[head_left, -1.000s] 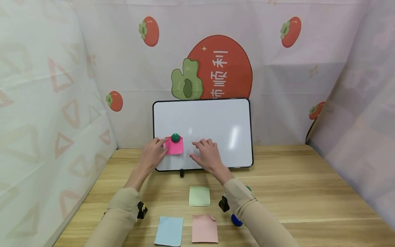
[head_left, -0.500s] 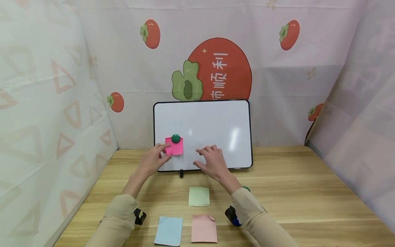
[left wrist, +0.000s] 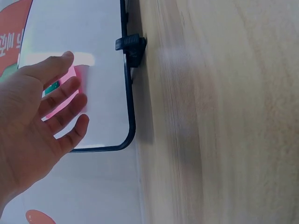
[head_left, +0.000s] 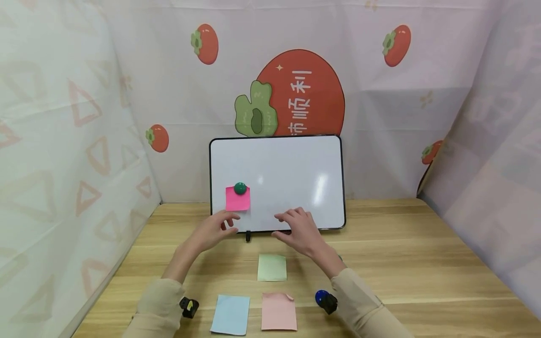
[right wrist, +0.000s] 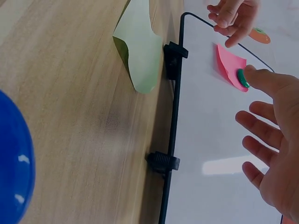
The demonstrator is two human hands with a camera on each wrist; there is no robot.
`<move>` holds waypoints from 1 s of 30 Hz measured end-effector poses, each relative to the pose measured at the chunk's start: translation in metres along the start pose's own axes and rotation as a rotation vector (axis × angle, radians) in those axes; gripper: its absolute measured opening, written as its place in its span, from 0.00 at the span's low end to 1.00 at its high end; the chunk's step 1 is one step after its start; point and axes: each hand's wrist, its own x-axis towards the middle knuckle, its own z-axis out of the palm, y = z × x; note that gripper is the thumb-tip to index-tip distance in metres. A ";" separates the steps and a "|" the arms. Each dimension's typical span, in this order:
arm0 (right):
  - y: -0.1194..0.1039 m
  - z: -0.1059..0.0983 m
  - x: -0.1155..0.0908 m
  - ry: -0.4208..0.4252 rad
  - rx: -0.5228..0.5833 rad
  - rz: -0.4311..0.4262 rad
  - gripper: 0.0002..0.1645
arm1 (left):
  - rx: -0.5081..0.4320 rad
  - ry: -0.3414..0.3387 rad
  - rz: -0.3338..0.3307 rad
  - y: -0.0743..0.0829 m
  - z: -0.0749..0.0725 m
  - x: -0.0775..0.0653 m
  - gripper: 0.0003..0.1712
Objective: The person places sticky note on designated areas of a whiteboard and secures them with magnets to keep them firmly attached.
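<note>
A whiteboard (head_left: 287, 183) with a black frame stands at the back of the table. On its lower left a bright pink sticky note (head_left: 237, 202) hangs under a round green magnet (head_left: 240, 188). My left hand (head_left: 214, 230) hovers just below that note, fingers loosely bent and holding nothing. To the right, my right hand (head_left: 301, 232) is in front of the board's lower edge, relaxed and holding nothing. Between my forearms lie a pale green sticky note (head_left: 272, 268), a light blue one (head_left: 230, 315) and a pale pink one (head_left: 279, 312) with a curled corner.
A blue magnet (head_left: 322, 297) lies by my right sleeve, partly behind the black wrist camera. Another green magnet (head_left: 340, 257) barely shows past my right forearm. Black clips (right wrist: 163, 161) support the board's bottom edge. Behind it hangs a persimmon-print curtain (head_left: 380, 108).
Both hands have drawn back and down from the board toward me. The left hand has left the bright pink note, which stays in place beneath its magnet.
</note>
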 end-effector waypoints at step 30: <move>0.017 -0.020 -0.066 -0.062 -0.075 0.001 0.22 | -0.066 -0.313 -0.045 0.012 0.005 -0.046 0.16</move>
